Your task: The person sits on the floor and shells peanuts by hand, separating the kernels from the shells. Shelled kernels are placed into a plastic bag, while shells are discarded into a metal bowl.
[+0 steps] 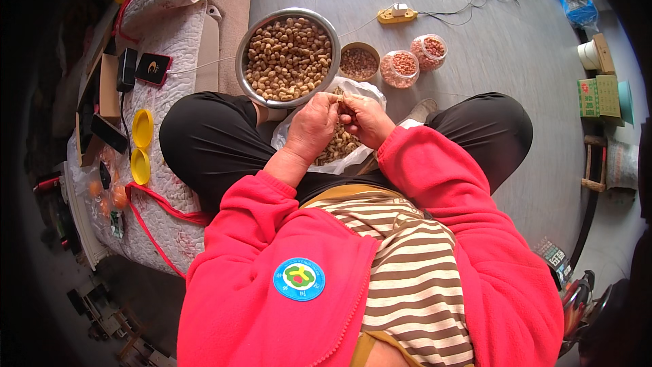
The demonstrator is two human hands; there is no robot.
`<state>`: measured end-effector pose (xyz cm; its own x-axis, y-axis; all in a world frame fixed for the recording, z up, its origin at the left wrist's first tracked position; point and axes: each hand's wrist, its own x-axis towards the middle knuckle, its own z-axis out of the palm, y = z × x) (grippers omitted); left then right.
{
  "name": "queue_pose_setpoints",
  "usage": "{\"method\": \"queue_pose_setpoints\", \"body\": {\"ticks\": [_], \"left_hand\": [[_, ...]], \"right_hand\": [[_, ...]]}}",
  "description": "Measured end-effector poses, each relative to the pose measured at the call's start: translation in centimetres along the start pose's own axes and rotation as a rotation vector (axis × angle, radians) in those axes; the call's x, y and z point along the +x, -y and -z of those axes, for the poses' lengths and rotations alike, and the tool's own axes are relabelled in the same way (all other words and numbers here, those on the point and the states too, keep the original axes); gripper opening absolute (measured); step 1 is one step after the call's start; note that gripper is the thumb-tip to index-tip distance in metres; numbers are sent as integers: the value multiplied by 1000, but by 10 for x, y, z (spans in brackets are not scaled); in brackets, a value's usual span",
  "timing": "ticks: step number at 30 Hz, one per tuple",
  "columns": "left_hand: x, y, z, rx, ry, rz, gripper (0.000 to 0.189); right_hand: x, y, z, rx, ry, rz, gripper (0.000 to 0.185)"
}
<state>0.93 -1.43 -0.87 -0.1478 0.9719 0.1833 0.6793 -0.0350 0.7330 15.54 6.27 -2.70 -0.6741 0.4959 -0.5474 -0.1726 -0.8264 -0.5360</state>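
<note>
Both hands meet over a white plastic bag [374,93] that holds peanut shells [342,143]. My left hand [313,125] and my right hand [368,118] pinch a small peanut between their fingertips, which partly hide it. Just beyond them stands a metal basin [243,81] full of unshelled peanuts [288,58]. To its right is a round tub [376,48] with shelled peanut kernels. Two clear plastic jars, a nearer one [400,80] and a farther one [428,63], hold pinkish kernels.
A yellow power strip [396,15] with a white plug lies on the grey floor [484,46], its cable running right. On the quilted cover [168,137] at the left are a phone [153,69], a black case-like object [126,70], a yellow round container [142,127] and a red strap [163,204].
</note>
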Motion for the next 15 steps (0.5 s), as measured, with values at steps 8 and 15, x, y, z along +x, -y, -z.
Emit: {"method": "queue_pose_setpoints", "body": {"ticks": [8,15], "left_hand": [[0,-1,3,-75,-19,78,12],[-9,25,-7,13,146,120,17]], "right_hand": [[5,1,7,-21,-47,-10,26],[11,7,21,-48,-206,38,24]]}}
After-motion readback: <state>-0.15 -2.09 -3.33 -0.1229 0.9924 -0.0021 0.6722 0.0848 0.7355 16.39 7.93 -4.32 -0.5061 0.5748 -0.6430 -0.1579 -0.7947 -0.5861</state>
